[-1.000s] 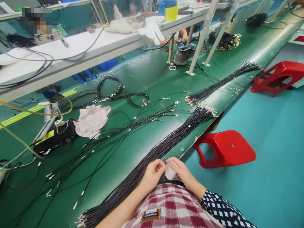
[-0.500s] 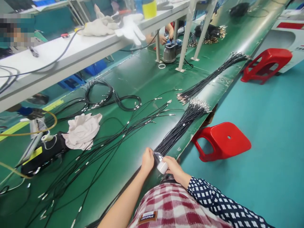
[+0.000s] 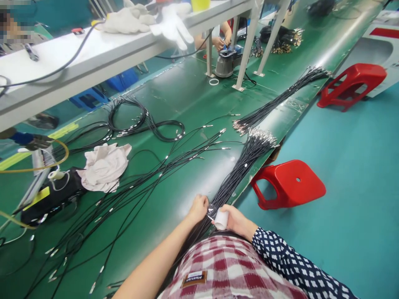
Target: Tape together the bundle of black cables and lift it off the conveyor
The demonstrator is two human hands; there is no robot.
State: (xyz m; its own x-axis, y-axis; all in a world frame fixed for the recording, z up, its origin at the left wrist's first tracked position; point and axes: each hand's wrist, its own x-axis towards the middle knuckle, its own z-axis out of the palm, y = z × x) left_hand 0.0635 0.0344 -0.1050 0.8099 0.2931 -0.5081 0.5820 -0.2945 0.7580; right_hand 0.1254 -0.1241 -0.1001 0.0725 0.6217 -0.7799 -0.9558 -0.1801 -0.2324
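Note:
A thick bundle of black cables (image 3: 232, 182) with metal ends fanned at its far end lies along the table's near edge and runs back toward my body. My right hand (image 3: 233, 220) grips a white-cored roll of clear film (image 3: 221, 219) just above the bundle. From the roll a short shiny strip of clear film (image 3: 211, 211) reaches across the cables to my left hand (image 3: 199, 207). That hand sits at the bundle's left side, closed, its curled fingertips at the film's edge. The cables under the roll are partly hidden.
Another cable bundle (image 3: 280, 99) lies farther along the green table (image 3: 187, 174). Loose cables (image 3: 137, 182), coiled cables (image 3: 127, 120) and a white cloth (image 3: 106, 166) lie left. Red stools (image 3: 293, 182) stand right. A co-worker's hands (image 3: 222, 41) are beyond the raised shelf (image 3: 77, 62).
My left hand has shifted slightly away from the roll, and the roll has tilted and moved a little right and down in my right hand. More of the clear film's gap over the cables shows.

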